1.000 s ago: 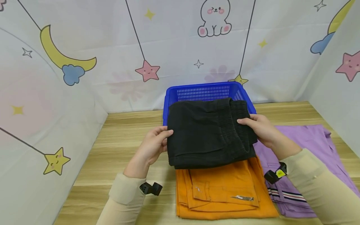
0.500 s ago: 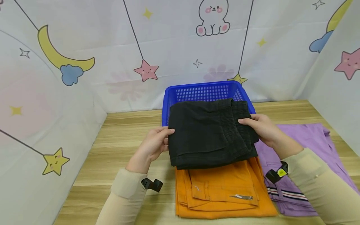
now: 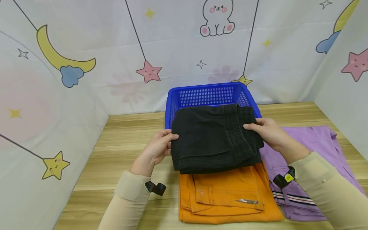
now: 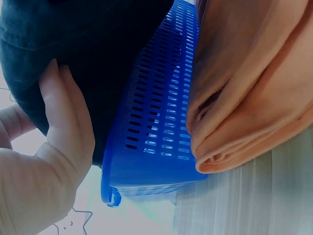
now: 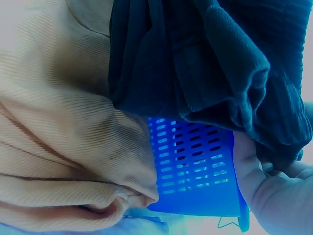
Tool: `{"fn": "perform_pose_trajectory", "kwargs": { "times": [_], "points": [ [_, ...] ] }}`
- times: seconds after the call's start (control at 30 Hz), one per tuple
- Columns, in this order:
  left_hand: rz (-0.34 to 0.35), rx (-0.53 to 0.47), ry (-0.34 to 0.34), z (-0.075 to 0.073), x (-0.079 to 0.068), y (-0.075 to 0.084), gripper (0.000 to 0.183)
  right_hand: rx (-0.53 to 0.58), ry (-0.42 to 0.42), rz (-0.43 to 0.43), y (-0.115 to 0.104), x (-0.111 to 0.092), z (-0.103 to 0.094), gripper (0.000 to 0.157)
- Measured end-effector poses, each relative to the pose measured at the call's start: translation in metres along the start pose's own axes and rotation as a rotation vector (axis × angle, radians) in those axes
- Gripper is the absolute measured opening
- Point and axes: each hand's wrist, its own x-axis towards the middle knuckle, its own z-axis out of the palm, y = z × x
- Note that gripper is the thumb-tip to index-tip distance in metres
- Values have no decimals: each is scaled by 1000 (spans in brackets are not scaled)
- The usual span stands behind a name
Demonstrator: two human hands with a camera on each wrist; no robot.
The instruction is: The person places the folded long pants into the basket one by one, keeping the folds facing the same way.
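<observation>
Folded black trousers [image 3: 207,137] with a ribbed elastic waistband hang between both hands, over the front of a blue plastic basket [image 3: 205,86]. My left hand [image 3: 155,147] pinches their left edge, thumb on top and fingers beneath. On the waistband side, my right hand [image 3: 268,132] grips the cloth the same way. In the left wrist view the fingers [image 4: 63,107] press under the dark cloth, apart from the basket wall. Folded orange trousers [image 3: 230,198] lie just below and in front, partly covered by the black pair.
Purple trousers [image 3: 307,140] with a striped band lie at the right, partly under the right forearm. The wooden table [image 3: 129,124] runs back to a white patterned cloth backdrop [image 3: 172,41]. Cloth side walls stand left and right.
The black trousers have dipped slightly, so more of the basket's inside shows behind them. Both hands keep their hold. The orange and purple trousers stay put.
</observation>
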Motion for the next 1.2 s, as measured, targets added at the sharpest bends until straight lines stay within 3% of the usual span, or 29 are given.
{"fn": "perform_pose_trajectory", "kwargs": {
  "times": [0.27,1.2],
  "points": [
    [12,32,20,1,1,2,38,-42,30,-18,-2,2,0,57],
    [71,69,-3,6,3,11,29,13,47,-74,-7,-1,-6,59]
  ]
}}
